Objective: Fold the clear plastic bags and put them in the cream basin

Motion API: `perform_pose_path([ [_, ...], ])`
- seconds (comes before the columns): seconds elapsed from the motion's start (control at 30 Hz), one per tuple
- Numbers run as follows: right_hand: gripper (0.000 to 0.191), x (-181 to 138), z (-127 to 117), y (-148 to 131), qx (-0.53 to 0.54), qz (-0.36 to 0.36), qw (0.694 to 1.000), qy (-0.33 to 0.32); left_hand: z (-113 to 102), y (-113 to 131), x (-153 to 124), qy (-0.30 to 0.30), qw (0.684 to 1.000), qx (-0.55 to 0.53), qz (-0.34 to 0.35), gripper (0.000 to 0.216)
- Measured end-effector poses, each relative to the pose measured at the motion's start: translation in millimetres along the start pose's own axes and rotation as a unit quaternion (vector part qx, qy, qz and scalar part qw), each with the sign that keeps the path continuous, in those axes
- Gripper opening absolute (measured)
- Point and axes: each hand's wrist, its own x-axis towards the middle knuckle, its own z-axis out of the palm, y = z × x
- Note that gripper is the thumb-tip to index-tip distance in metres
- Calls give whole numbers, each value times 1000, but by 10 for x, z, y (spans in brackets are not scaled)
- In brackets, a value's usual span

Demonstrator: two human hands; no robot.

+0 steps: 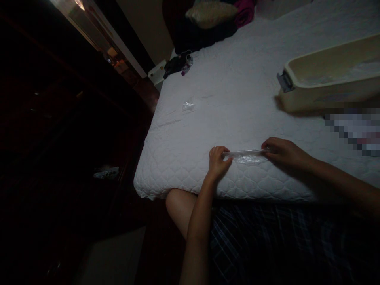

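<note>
A clear plastic bag [248, 158] is stretched flat between my two hands, low over the quilted white bed [237, 114] near its front edge. My left hand [219, 160] pinches the left end between thumb and fingers. At the other end, my right hand [277, 151] has its fingers closed on the plastic. The upper edge of the bag runs nearly straight from hand to hand. Whether anything lies inside the bag, I cannot tell.
A long cream plastic bin [326, 93] with a grey latch stands at the right. A small clear packet [188, 104] lies on the bed. Farther back are dark clothing [178, 65] and a light pillow [210, 14]. Another plastic piece [106, 172] shows in the dark left area.
</note>
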Motion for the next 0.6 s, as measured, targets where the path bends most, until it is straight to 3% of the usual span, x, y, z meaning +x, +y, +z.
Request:
perform_pose_path([
  [0.1,8,-34,-12,-39,-23,-54,998,9,4,16,-12,-1,1000,16,7,18],
  [0.23,8,-67,-13,-44,-70,-112,991,17,10,25,-41,-9,999,39,32,33],
  [0.4,21,-126,25,55,-143,-193,971,14,19,16,-82,-3,992,93,82,21],
  [0.6,32,-258,84,205,-136,-183,974,-9,-1,69,-117,-8,978,173,119,13],
])
